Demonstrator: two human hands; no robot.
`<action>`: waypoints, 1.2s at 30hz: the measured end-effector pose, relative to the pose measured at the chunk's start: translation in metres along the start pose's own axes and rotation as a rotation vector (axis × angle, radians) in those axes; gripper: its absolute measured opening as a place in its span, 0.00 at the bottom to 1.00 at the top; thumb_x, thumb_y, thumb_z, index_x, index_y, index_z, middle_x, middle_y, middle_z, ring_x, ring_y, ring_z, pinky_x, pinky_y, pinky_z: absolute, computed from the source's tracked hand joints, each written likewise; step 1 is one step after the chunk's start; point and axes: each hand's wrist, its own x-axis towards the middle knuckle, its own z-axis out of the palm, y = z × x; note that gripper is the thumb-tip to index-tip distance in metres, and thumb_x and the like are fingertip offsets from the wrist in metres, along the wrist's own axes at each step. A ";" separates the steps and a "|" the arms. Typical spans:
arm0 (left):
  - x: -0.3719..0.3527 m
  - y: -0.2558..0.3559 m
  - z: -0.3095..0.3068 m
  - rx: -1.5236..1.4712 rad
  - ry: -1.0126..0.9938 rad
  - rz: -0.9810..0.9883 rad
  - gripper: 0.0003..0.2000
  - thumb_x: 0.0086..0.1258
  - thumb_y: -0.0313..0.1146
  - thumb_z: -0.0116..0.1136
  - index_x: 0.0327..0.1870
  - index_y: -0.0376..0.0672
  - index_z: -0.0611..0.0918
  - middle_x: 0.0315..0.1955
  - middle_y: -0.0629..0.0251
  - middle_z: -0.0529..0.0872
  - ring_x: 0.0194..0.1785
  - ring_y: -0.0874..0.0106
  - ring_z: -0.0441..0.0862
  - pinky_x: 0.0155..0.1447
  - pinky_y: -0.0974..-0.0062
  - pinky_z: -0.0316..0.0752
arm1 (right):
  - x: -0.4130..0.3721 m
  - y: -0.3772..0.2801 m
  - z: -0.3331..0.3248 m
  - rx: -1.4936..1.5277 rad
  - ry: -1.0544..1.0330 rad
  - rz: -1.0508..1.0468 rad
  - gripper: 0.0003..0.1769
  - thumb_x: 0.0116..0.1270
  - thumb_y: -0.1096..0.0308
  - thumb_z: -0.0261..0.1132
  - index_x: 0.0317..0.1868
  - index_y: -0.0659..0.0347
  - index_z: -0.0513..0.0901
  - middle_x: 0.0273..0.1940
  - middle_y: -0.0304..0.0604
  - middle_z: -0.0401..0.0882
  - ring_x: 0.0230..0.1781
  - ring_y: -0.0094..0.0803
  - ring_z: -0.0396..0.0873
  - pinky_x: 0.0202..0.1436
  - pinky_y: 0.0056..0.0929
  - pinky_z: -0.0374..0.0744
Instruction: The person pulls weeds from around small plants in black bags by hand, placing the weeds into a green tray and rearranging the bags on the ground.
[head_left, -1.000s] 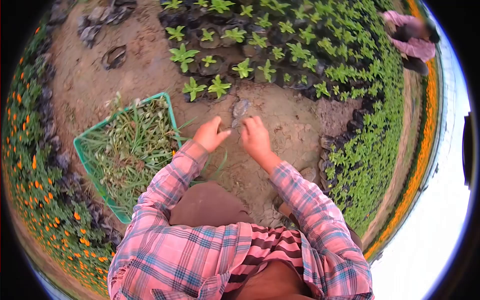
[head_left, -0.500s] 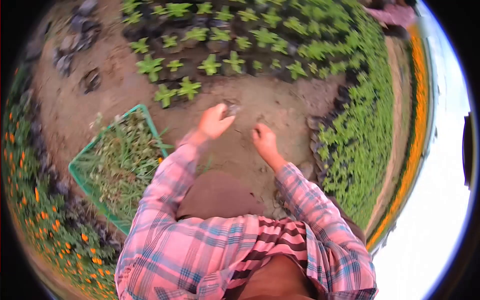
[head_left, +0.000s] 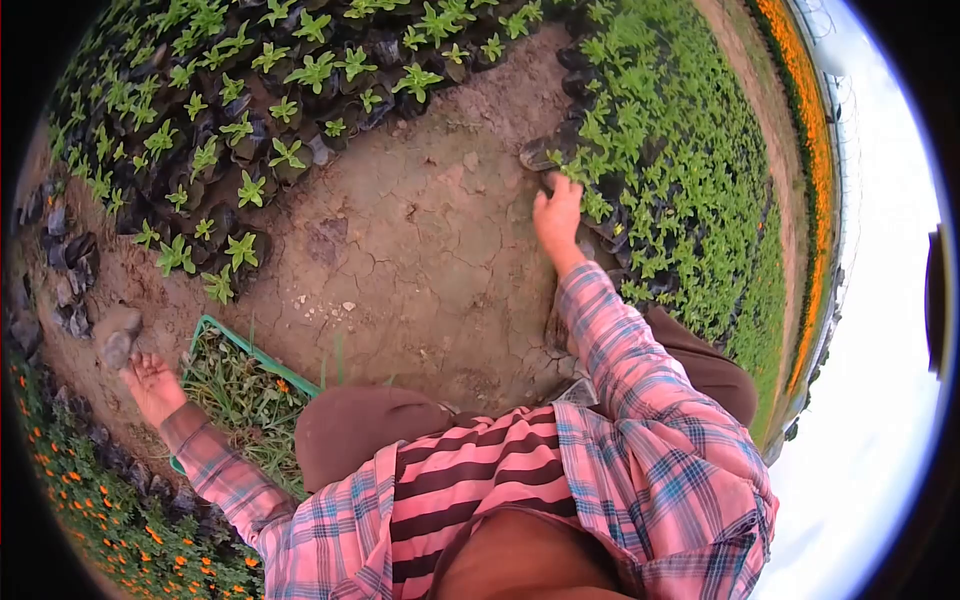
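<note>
My left hand is stretched far out to the left, palm up with its fingers apart. Just beyond its fingertips is a greyish clump above the bare soil. My right hand reaches forward to the edge of the right-hand plant bed. Its fingers curl at a black plant bag that leans out from the row, and leaves partly cover the spot where they meet. Beside my left forearm stands a green crate filled with pulled weeds.
Rows of seedlings in black bags stand ahead and to the left. A dense bed of green plants runs along the right. Cracked soil lies between them. Orange flowers grow at lower left; dark crumpled bags lie farther up.
My left hand has swung far left from the middle and opened, no longer holding the small dark thing. My right hand has moved forward to the plant bed's edge. The view has turned.
</note>
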 end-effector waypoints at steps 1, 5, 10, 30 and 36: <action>-0.007 0.007 0.024 -0.010 0.174 -0.011 0.08 0.70 0.35 0.54 0.44 0.41 0.73 0.36 0.64 0.78 0.33 0.76 0.73 0.37 0.78 0.73 | 0.006 -0.004 -0.006 -0.052 -0.029 0.078 0.29 0.56 0.72 0.64 0.59 0.57 0.67 0.49 0.59 0.68 0.48 0.57 0.72 0.49 0.44 0.75; -0.043 -0.041 0.077 0.081 0.232 -0.087 0.13 0.69 0.38 0.55 0.44 0.37 0.75 0.35 0.64 0.79 0.34 0.73 0.73 0.40 0.72 0.73 | 0.014 0.002 -0.002 -0.066 -0.172 -0.003 0.33 0.57 0.72 0.64 0.64 0.55 0.63 0.49 0.61 0.68 0.47 0.58 0.73 0.49 0.45 0.75; -0.106 -0.146 0.154 0.198 -0.153 -0.414 0.10 0.69 0.30 0.54 0.49 0.42 0.74 0.35 0.66 0.79 0.34 0.76 0.77 0.39 0.77 0.75 | 0.036 0.028 0.019 -0.104 -0.175 -0.176 0.17 0.60 0.68 0.62 0.49 0.57 0.71 0.41 0.59 0.74 0.40 0.58 0.75 0.42 0.48 0.75; -0.133 -0.239 0.173 1.285 -0.698 -0.414 0.16 0.62 0.40 0.61 0.43 0.38 0.76 0.32 0.55 0.83 0.36 0.64 0.82 0.41 0.67 0.75 | -0.040 -0.258 0.057 0.304 -0.536 -1.064 0.04 0.57 0.74 0.55 0.33 0.60 0.69 0.32 0.50 0.74 0.33 0.49 0.78 0.32 0.43 0.77; -0.116 -0.230 0.171 1.318 -0.543 -0.190 0.13 0.61 0.37 0.61 0.39 0.37 0.78 0.28 0.56 0.83 0.32 0.64 0.81 0.38 0.68 0.75 | -0.036 -0.223 0.059 0.588 -0.316 -0.746 0.07 0.56 0.74 0.60 0.36 0.60 0.74 0.32 0.47 0.75 0.33 0.46 0.77 0.36 0.38 0.77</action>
